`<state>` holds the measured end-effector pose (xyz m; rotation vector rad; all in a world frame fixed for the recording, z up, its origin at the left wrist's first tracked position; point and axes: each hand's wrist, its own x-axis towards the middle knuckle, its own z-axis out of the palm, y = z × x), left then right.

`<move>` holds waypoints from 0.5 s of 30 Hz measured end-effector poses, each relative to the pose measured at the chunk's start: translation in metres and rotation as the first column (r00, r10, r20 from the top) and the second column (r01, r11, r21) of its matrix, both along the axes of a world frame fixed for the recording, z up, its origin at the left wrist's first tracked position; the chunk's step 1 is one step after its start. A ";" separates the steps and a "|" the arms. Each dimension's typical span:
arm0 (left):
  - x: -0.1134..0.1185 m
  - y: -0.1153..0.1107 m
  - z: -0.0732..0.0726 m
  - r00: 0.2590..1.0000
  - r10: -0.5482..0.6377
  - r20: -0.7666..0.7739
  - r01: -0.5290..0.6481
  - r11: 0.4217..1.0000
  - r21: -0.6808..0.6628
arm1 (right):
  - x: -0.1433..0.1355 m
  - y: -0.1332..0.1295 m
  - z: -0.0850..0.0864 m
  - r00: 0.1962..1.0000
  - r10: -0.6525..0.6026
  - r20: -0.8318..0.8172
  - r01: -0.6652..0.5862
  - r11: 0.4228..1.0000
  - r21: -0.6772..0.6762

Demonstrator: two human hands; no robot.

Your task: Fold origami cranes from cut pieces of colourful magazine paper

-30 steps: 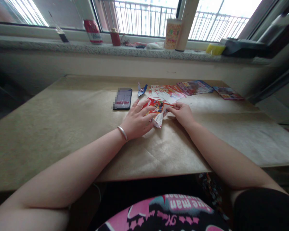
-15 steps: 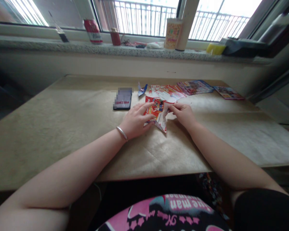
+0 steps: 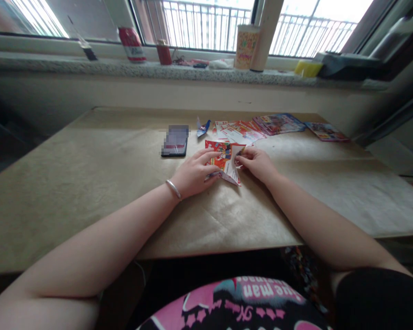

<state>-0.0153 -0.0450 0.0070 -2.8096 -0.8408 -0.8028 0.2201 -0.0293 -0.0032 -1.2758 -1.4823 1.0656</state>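
Note:
A folded sheet of red and white printed paper [image 3: 228, 161] lies in front of me, its right side bent up and its lower corner pointing toward me. My left hand [image 3: 197, 173], with a silver bangle at the wrist, rests on the paper's left part, fingers stretched out and apart. At the right side, my right hand [image 3: 256, 162] has thumb and forefinger closed on the paper's fold; the fingertips are partly hidden. Just beyond the paper stands a small blue and white folded-paper piece [image 3: 203, 128].
A dark phone [image 3: 175, 141] lies left of the paper. Printed sheets [image 3: 241, 132] and glossy printed leaflets [image 3: 278, 123] lie at the back right. On the stone windowsill [image 3: 192, 71] stand a red and white can [image 3: 132, 44], a red bottle [image 3: 164, 52] and a patterned cup [image 3: 247, 47].
My right hand's fingertips have moved slightly left and down along the paper's right side. The paper's upper right edge has shifted and its lower corner has swung a little up and right.

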 end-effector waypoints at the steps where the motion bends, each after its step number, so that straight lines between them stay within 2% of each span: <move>1: 0.000 0.000 0.000 1.000 -0.003 -0.003 0.003 1.000 -0.003 | -0.001 -0.001 0.001 1.000 -0.006 0.011 0.006 1.000 -0.003; 8: -0.002 -0.001 0.004 0.997 0.027 -0.073 -0.029 0.999 -0.026 | -0.002 -0.003 0.005 0.997 -0.075 -0.008 0.074 0.994 -0.075; 15: -0.002 -0.009 0.013 0.989 0.049 -0.142 -0.054 0.998 -0.034 | 0.000 -0.005 0.005 0.993 -0.006 0.121 0.003 1.000 0.027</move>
